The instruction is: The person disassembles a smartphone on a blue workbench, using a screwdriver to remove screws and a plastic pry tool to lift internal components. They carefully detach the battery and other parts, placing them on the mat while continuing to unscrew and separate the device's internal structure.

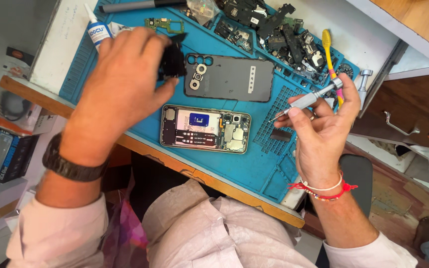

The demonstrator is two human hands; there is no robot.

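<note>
While the opened phone (205, 128) lies on the blue mat (254, 164), my left hand (120, 84) pinches a black part (174, 60) above it and my right hand (321, 126) grips a silver screwdriver (308, 99); teardown seems underway, next needing a steady tip on the screws.

Matt grey plastic back cover (234, 78)

Phone repair workshop, blue repair mat (254, 171), opened phone (205, 129)
</note>
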